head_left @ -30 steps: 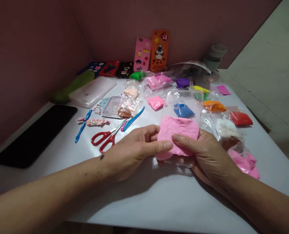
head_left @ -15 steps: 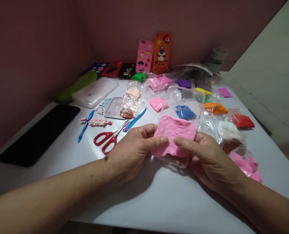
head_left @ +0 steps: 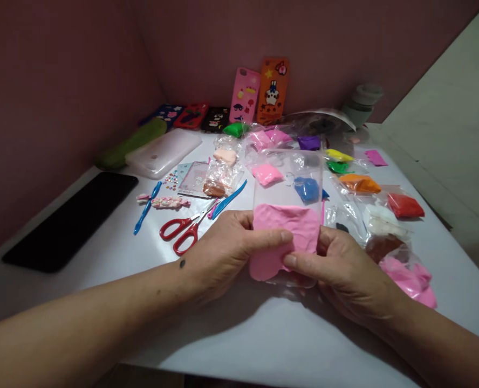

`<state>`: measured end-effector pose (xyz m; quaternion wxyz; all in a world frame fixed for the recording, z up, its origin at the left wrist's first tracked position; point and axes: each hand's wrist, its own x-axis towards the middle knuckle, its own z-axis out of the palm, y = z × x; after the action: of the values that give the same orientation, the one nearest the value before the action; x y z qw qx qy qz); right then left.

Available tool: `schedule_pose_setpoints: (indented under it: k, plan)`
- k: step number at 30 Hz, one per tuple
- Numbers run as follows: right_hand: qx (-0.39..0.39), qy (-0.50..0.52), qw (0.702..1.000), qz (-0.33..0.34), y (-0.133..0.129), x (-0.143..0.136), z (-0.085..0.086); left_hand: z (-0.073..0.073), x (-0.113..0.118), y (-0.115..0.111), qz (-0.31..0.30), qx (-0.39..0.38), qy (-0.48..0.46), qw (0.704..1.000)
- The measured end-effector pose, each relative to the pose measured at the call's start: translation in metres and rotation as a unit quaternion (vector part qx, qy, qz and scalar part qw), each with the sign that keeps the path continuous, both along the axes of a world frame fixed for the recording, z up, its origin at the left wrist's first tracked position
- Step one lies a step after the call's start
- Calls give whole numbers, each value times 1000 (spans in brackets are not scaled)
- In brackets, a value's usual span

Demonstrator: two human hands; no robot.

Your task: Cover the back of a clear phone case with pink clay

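Note:
A clear phone case (head_left: 280,195) is held up over the table between both hands. A flattened sheet of pink clay (head_left: 282,218) covers its lower half, and the upper half stays see-through. My left hand (head_left: 225,248) grips the case's left side, its thumb lying across the clay. On the right edge, my right hand (head_left: 344,269) is closed around the case with its thumb pressing the clay's lower right part. Fingers of both hands are partly hidden behind the case.
Left of my hands lie red-handled scissors (head_left: 178,231), blue modelling tools (head_left: 147,209) and a black phone (head_left: 73,221). Bagged clay, such as an orange pack (head_left: 360,183), spreads behind and right. Decorated cases (head_left: 272,90) lean on the back wall; a jar (head_left: 363,102) stands right.
The pink clay now lies lower and flatter along the case, with its bottom left part spread down. The case stands more upright, and my left thumb has shifted right across the clay.

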<state>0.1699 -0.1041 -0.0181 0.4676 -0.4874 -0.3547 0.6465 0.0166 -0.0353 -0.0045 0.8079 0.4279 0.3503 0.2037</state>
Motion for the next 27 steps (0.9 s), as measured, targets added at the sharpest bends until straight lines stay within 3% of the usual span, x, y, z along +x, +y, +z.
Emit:
schedule_pose_setpoints:
  k: [6, 11, 16, 27]
  plan:
    - [-2, -18, 1000, 3, 1, 0, 1, 2, -1, 1, 8, 11, 9, 1000]
    - [-12, -3, 1000, 0, 1, 0, 1, 3, 0, 2, -10, -15, -40, 999]
    - [-34, 35, 999, 13, 1, -1, 4, 2, 2, 0, 31, -40, -52, 997]
    - [-32, -29, 997, 58, 0, -4, 6, 0, -1, -2, 4, -9, -59, 998]
